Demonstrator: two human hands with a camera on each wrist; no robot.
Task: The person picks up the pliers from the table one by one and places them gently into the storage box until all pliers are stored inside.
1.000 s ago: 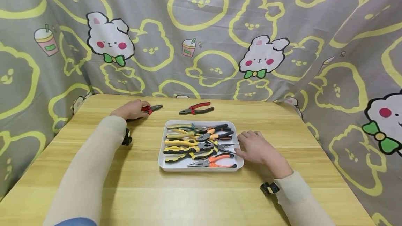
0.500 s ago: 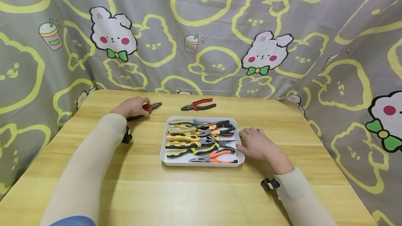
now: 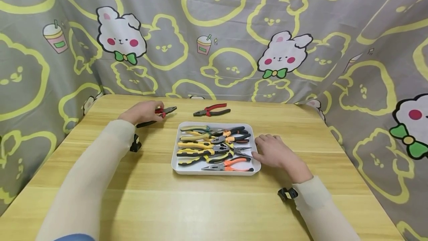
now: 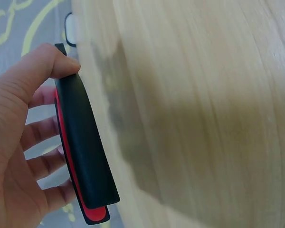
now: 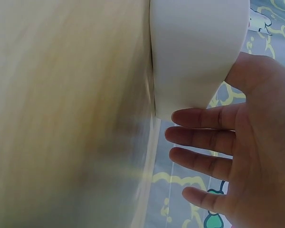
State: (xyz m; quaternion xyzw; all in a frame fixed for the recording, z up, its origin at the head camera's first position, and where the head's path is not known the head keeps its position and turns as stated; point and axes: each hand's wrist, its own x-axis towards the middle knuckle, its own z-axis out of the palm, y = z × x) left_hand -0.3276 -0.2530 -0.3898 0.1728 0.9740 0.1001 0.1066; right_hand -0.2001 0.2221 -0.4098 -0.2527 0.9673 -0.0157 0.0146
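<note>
My left hand (image 3: 143,112) grips a pair of combination pliers (image 3: 165,111) with red-and-black handles near the table's far left. In the left wrist view, the thumb lies on one black handle (image 4: 83,142) and the fingers are behind the other; a shadow falls on the wood beside it. Another pair of red-and-black pliers (image 3: 212,110) lies slightly spread behind the white tray (image 3: 197,172). That tray holds several pliers with yellow, orange and green handles. At its right side, my right hand (image 3: 272,151) touches the tray wall (image 5: 194,52), fingers nearly straight.
The wooden table (image 3: 214,207) runs up to a grey patterned curtain (image 3: 230,18) at the back and both sides. Bare wood lies in front of the tray and between the left forearm and the tray.
My left hand has shifted slightly right with the pliers, which appear a little raised. The head view has tilted a little. My right hand stays by the tray.
</note>
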